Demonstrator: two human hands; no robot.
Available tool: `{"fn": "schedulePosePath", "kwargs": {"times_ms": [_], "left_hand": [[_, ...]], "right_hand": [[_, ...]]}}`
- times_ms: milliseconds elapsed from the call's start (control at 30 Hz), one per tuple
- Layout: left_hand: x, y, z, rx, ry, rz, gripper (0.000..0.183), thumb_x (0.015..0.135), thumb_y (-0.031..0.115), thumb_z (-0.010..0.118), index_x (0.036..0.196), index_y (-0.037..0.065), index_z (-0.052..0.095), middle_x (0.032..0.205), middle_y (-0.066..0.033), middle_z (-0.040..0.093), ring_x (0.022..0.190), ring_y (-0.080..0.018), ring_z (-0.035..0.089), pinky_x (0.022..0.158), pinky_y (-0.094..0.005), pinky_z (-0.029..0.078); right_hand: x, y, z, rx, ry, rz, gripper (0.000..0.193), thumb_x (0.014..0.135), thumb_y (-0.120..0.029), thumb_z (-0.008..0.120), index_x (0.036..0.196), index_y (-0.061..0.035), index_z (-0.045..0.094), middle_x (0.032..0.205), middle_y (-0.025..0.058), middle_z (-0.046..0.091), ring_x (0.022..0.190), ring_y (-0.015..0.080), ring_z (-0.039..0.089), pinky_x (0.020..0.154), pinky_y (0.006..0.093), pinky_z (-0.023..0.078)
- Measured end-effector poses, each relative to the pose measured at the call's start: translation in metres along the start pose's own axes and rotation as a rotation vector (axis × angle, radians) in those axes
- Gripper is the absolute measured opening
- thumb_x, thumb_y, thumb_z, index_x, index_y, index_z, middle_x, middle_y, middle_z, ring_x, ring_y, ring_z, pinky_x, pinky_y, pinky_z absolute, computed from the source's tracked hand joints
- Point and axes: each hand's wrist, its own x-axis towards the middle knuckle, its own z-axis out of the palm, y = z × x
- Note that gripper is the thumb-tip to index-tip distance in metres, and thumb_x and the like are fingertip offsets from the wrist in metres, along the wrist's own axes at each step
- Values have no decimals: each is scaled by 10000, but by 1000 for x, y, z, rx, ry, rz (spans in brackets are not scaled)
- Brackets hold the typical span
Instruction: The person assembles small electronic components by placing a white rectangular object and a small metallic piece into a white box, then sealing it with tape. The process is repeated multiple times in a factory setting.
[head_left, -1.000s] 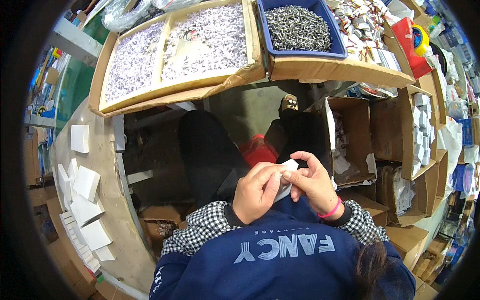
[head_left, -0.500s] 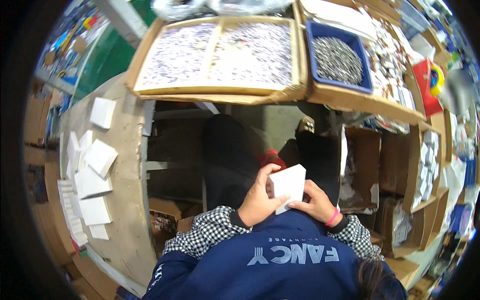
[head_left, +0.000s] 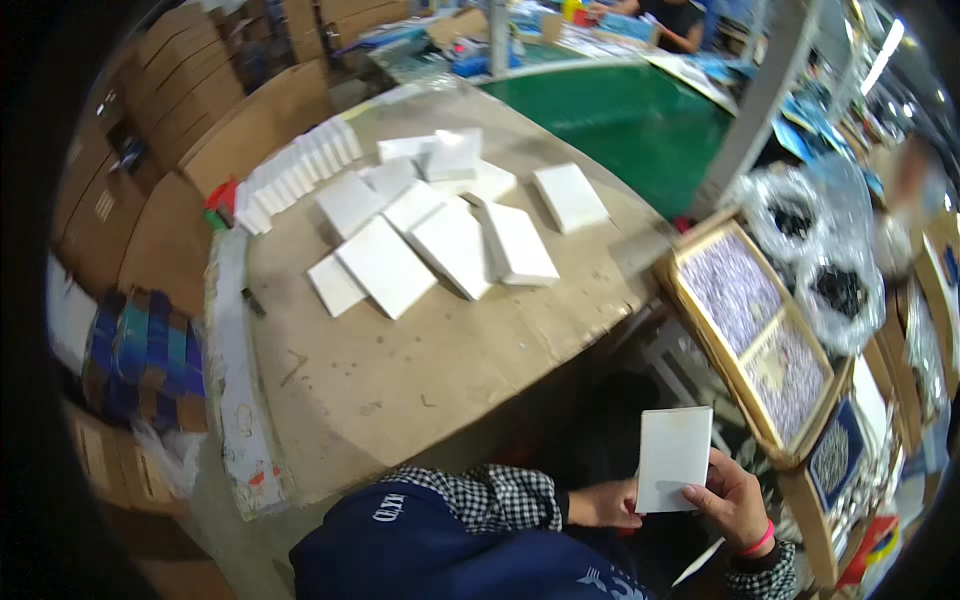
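In front of my body I hold a flat white box (head_left: pixel 675 450) upright, its broad face turned up toward me. My right hand (head_left: pixel 735 502), with a pink band at the wrist, grips its lower right side, the thumb pressed on the face. At its lower left edge is my left hand (head_left: pixel 605 503), fingers closed on the box and partly hidden behind it. Further left, a loose pile of similar white boxes (head_left: pixel 385 268) lies on the brown-topped table (head_left: pixel 400 400). A single white box (head_left: pixel 570 197) rests to the right of the pile.
Along the table's far left runs a row of upright white boxes (head_left: pixel 300 172). A wooden tray of small pieces (head_left: pixel 730 290), clear bags (head_left: pixel 840 290) and a blue bin of metal parts (head_left: pixel 832 455) stand right. A grey post (head_left: pixel 765 120) rises behind; another person (head_left: pixel 680 22) is far back.
The view has swung left, bringing the table and its white boxes toward the middle. The box remains in both hands, now more upright, with its broad face squarer to me.
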Motion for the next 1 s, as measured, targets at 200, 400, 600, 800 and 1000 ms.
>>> {"fn": "schedulePosePath", "kwargs": {"times_ms": [200,400,600,800,1000], "left_hand": [[-5,16,-8,-108,-52,-319,553,899,201,611,1345,21,338,1011,-68,582,828,-87,531,766,-228,460],[-5,23,-18,-185,16,-408,450,894,102,601,1302,39,422,1034,-103,620,922,-144,596,807,-270,488],[7,15,-22,-304,51,-543,352,903,105,593,1221,13,475,1032,-100,610,891,-135,606,792,-246,499],[30,10,-14,-284,-5,-506,276,922,71,573,1176,-2,495,1032,-116,619,867,-162,626,767,-273,524],[38,-4,-8,-312,-15,-580,286,906,80,606,1171,9,525,1002,-57,625,856,-113,627,747,-228,505]], "right_hand": [[98,-99,36,5,-264,-165,512,900,-184,637,1331,20,447,974,72,653,831,99,608,658,222,492],[178,-126,71,-172,70,-606,466,885,-254,646,1261,-16,508,1155,161,622,998,234,633,829,319,514],[103,-70,2,-492,118,-676,190,835,-136,623,992,-29,638,945,159,657,876,324,637,762,386,507],[19,-36,-141,-850,487,-448,156,860,-164,628,975,-70,676,872,138,675,790,293,659,708,363,533],[-37,-2,-292,-906,742,-22,346,811,-290,693,1063,-54,662,1006,107,679,935,242,643,834,331,496]]}}
